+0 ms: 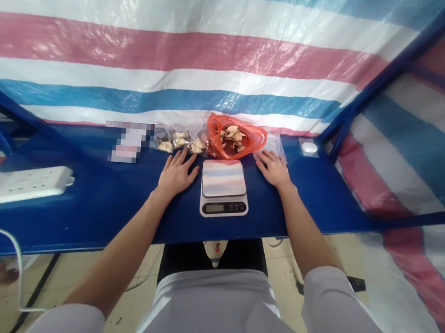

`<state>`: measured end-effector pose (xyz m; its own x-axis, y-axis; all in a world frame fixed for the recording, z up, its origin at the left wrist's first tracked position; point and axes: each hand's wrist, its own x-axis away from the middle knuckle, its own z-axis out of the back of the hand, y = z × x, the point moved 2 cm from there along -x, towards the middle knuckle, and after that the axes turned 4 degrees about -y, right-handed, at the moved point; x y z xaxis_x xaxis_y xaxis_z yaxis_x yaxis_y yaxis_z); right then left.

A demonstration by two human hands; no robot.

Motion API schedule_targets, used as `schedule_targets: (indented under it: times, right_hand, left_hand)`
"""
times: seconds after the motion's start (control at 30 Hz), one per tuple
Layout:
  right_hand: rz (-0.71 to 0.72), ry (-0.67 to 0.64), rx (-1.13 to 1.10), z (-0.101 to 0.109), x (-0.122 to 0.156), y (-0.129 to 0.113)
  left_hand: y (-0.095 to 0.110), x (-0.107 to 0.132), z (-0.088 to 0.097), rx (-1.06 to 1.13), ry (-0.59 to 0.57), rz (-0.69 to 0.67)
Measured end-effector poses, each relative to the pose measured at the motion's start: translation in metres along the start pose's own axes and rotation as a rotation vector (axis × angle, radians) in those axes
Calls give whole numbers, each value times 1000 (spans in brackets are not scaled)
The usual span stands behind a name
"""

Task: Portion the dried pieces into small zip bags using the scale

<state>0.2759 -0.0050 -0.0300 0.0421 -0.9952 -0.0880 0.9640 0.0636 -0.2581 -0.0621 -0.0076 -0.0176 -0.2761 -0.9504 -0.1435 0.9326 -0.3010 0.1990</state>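
A striped sheet hangs beyond the table's far edge, probably as a screen. The table carries everything in reach, with a power strip toward its left end, leaving the middle to the smaller things. A red bag stands by the far edge, its mouth spread wide, which seems meant to keep the pale slices inside easy to get at. Nearer the front edge, the scale lies flat between the hands, its display toward the person, presumably for reading. The left hand is palm down, fingers spread, pinching nothing; its tips reach the packets along the far edge, though whether they touch I cannot tell. The right hand also lies spread and pinches nothing, fingers over the near part of a clear bag, perhaps just resting. A blurred card lies left of the packets; a white disc sits near the far right corner.
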Motion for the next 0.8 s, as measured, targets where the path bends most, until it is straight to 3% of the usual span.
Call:
schedule_targets:
  times: [0.8]
  right_hand:
    - [14,70,-48,-4,-1,3]
  left_hand:
    - [-8,-1,-4,24,65,-32]
